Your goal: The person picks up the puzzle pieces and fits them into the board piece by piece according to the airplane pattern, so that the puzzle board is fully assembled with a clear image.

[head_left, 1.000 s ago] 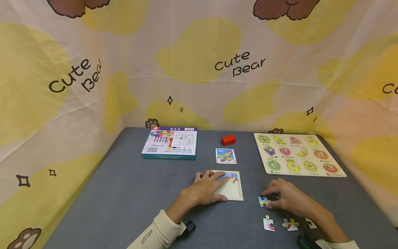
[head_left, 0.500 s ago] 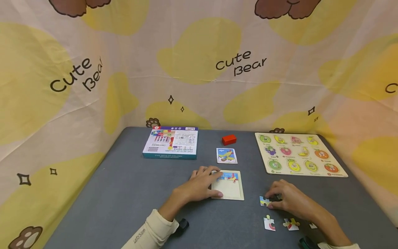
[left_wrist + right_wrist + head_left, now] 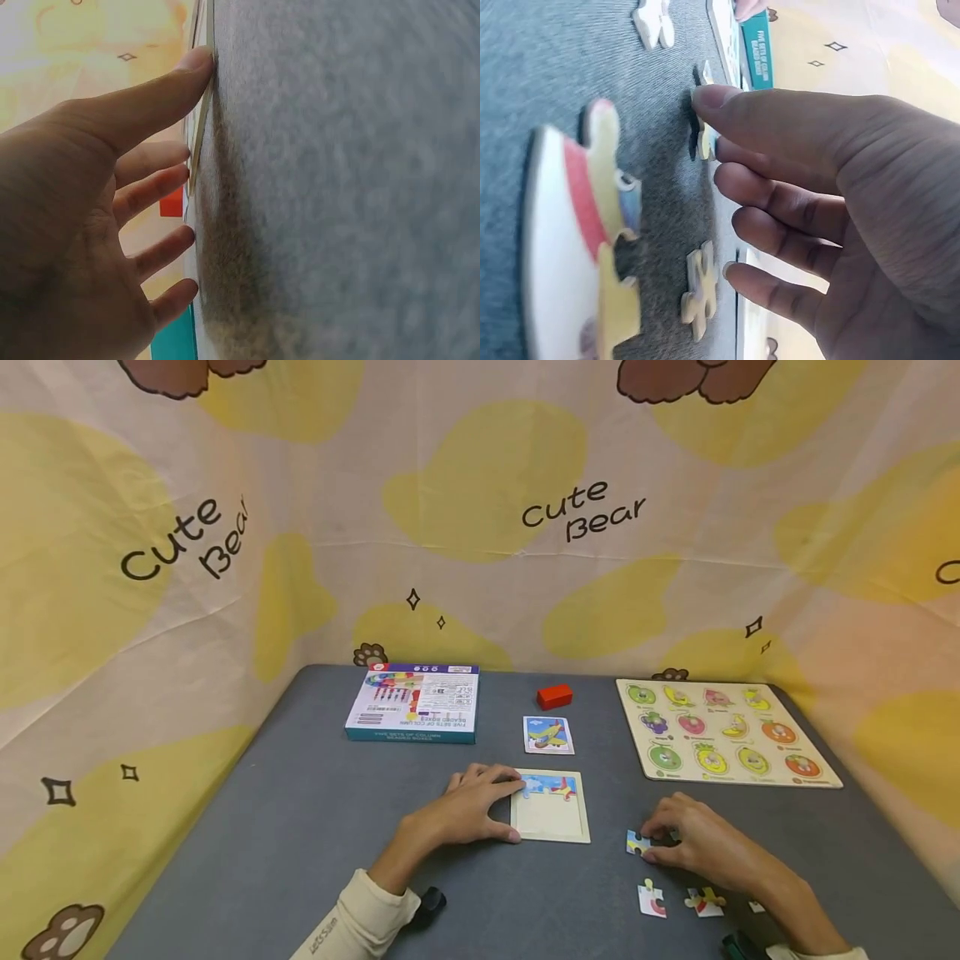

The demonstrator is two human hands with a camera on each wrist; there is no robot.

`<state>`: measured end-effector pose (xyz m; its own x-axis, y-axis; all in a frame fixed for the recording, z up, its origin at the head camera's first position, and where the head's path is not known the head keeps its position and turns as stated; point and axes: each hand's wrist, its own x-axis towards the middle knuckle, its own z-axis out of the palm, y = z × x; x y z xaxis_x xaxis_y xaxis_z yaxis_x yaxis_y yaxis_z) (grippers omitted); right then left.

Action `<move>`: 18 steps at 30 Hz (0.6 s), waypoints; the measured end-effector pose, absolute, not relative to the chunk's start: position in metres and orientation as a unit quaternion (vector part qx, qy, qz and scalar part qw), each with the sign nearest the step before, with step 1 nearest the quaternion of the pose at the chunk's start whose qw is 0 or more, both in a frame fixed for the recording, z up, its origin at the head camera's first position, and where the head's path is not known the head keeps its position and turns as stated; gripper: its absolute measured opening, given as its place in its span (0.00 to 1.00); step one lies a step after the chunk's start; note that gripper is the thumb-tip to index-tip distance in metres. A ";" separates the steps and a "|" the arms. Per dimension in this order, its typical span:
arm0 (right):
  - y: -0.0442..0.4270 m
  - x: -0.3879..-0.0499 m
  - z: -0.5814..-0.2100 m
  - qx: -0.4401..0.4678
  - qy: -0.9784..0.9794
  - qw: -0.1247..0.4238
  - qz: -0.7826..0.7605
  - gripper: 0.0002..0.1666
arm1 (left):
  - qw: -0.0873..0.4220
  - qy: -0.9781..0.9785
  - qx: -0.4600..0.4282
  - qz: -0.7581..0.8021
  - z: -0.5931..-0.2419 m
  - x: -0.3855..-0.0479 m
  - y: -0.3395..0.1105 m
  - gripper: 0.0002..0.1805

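My left hand (image 3: 465, 806) spans the left edge of a shallow cream puzzle tray (image 3: 555, 820), fingers loosely spread and thumb at its near left corner. Assembled jigsaw pieces (image 3: 551, 787) with blue sky and a red plane part fill the tray's far strip. Right of the tray, my right hand (image 3: 701, 839) pinches a blue-and-yellow jigsaw piece (image 3: 637, 842) between thumb and fingers, low over the table. In the right wrist view the thumb covers part of this piece (image 3: 704, 142). A second piece (image 3: 700, 291) lies beyond the fingers.
Loose jigsaw pieces lie nearer me: a white-and-pink one (image 3: 651, 900), a yellow-and-red one (image 3: 705, 902) and one partly hidden by the right forearm (image 3: 756, 907). Farther back are a plane picture card (image 3: 548, 736), red block (image 3: 554, 697), fruit board (image 3: 738, 732) and boxed set (image 3: 412, 703).
My left hand has slid left off the tray's picture strip to its left edge, uncovering more of it. The right hand stays nearly in place at the blue-and-yellow jigsaw piece.
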<state>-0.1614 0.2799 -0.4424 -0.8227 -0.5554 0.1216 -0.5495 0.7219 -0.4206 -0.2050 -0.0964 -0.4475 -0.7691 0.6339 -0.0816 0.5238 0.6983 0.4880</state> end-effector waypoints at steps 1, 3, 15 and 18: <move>0.279 -0.162 -0.442 -0.299 0.928 0.001 -0.224 0.10 | 0.126 0.913 0.316 0.224 -0.447 -0.205 -0.097 0.42; 0.275 -0.164 -0.439 -0.300 0.928 -0.008 -0.222 0.10 | 0.130 0.914 0.316 0.220 -0.446 -0.205 -0.097 0.43; 0.232 -0.182 -0.428 -0.300 0.933 0.010 -0.200 0.10 | 0.140 0.915 0.311 0.216 -0.445 -0.206 -0.099 0.43; 0.221 -0.186 -0.430 -0.307 0.932 0.010 -0.193 0.11 | 0.141 0.915 0.310 0.215 -0.444 -0.207 -0.099 0.43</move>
